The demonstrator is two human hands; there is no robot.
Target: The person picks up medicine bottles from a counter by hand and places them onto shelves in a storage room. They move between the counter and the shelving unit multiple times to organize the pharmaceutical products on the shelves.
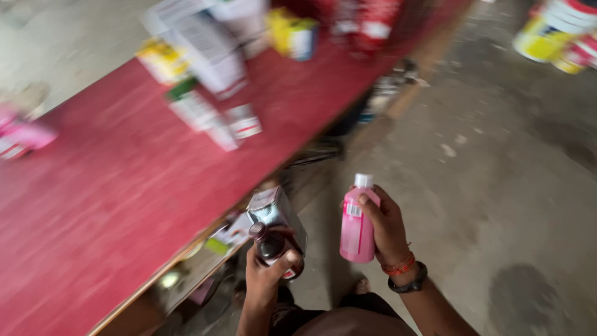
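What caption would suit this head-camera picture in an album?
Beside a red counter, the left hand holds a dark bottle and the right hand a pink bottle.

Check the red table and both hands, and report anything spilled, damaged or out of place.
No spill or damage shows. On the red table, the small boxes lie toppled rather than standing, though motion blur hides detail. The left hand grips a dark bottle together with an open carton; the right hand holds a capped pink bottle upright.

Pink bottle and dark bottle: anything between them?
No object. In the head view only bare concrete floor shows in the gap between the pink bottle and the dark bottle.
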